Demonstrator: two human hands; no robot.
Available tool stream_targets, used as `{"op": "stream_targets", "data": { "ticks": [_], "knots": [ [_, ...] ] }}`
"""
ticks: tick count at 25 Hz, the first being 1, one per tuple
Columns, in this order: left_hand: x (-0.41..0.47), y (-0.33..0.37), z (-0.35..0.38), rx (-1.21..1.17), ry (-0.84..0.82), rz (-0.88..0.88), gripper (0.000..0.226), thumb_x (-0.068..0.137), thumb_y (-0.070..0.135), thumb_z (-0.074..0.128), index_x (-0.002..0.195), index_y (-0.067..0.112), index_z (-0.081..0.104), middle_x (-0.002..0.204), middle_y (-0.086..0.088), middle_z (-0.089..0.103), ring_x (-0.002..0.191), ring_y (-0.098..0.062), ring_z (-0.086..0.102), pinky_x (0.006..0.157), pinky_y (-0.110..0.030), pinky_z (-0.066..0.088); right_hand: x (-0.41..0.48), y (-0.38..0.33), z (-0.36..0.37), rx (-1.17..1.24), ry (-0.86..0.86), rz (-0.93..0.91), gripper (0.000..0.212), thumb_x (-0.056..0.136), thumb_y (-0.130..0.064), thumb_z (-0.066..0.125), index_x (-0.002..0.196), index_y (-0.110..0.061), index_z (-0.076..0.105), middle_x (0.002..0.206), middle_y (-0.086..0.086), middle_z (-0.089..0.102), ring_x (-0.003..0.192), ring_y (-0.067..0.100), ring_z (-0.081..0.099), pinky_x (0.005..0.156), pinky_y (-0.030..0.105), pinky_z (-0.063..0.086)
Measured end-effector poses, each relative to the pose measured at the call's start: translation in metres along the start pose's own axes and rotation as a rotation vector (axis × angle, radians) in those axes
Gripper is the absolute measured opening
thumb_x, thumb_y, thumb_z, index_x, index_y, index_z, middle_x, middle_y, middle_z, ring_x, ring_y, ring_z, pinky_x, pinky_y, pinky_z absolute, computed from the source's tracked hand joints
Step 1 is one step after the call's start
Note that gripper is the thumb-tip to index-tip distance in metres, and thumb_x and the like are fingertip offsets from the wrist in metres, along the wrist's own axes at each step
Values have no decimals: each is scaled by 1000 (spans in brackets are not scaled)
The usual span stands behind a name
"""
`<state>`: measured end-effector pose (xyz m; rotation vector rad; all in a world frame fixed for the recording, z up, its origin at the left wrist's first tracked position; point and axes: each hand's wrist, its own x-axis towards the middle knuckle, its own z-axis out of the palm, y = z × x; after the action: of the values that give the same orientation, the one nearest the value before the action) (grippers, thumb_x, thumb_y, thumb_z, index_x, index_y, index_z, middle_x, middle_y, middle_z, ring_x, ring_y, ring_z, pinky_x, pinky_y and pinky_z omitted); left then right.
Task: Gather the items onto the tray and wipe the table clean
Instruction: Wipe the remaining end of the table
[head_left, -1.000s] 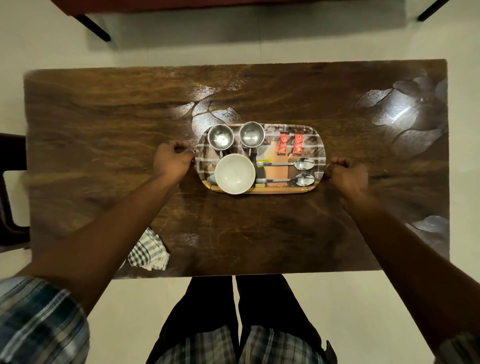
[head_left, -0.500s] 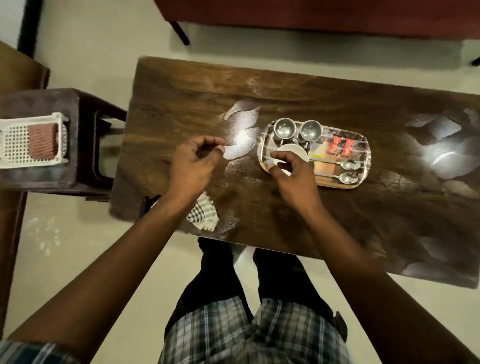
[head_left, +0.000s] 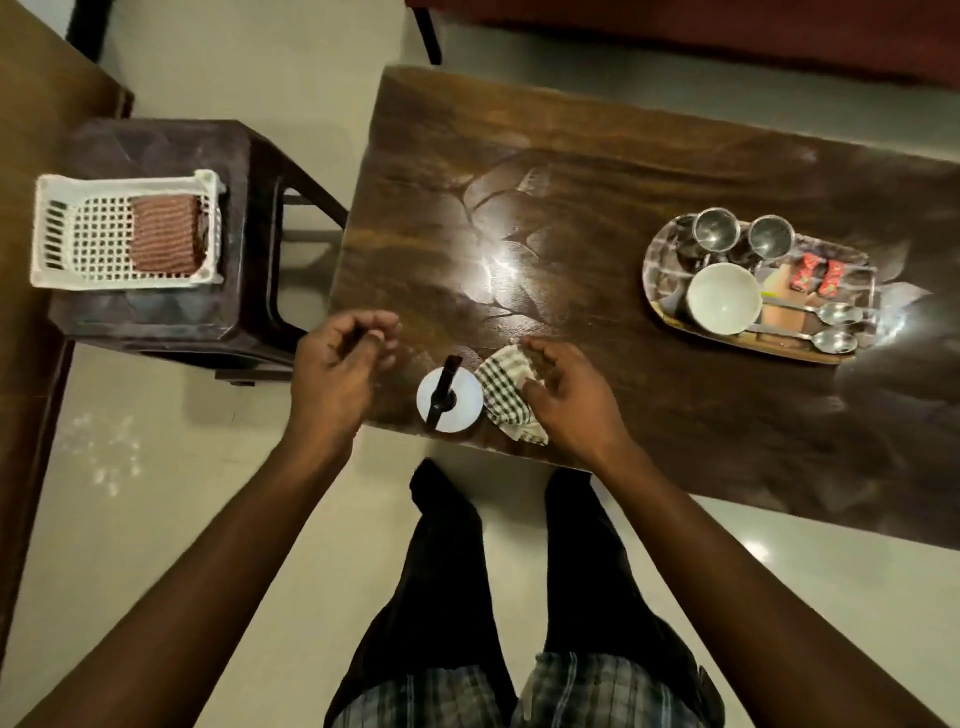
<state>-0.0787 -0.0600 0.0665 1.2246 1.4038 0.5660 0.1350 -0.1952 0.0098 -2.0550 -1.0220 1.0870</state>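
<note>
On the dark wooden table the tray sits at the right. It carries two steel cups, a white bowl, two red sachets and two spoons. A checked cloth lies at the near edge, beside a white spray bottle with a black nozzle. My right hand rests on the cloth's right side with fingers curled, touching it. My left hand hovers just left of the bottle, fingers loosely apart, holding nothing.
A dark stool stands left of the table with a white plastic basket on it holding a reddish folded cloth. Another wooden surface runs along the far left. My legs are against the table's near edge.
My head has turned left, so the tray now lies far right. Both hands left the tray and came down to the near edge, by the cloth and spray bottle.
</note>
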Motion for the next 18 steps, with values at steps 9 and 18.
{"op": "stream_targets", "data": {
  "ticks": [9, 18],
  "knots": [
    [46, -118, 20, 577, -681, 386, 95, 86, 35, 83, 164, 35, 30, 176, 6, 22, 163, -11, 19, 129, -38, 30, 27, 72, 72, -460, -261, 31, 75, 98, -17, 59, 167, -31, 31, 179, -2, 15, 165, 24, 12, 132, 44, 25],
    [55, -117, 66, 199, -348, 357, 48, 100, 25, 72, 145, 32, 59, 142, 23, 66, 138, -5, 60, 111, -17, 46, 14, 108, 122, -710, -143, -25, 65, 110, -42, 26, 170, -40, 1, 178, -10, -14, 163, 17, -22, 134, 43, 5]
  ]
}}
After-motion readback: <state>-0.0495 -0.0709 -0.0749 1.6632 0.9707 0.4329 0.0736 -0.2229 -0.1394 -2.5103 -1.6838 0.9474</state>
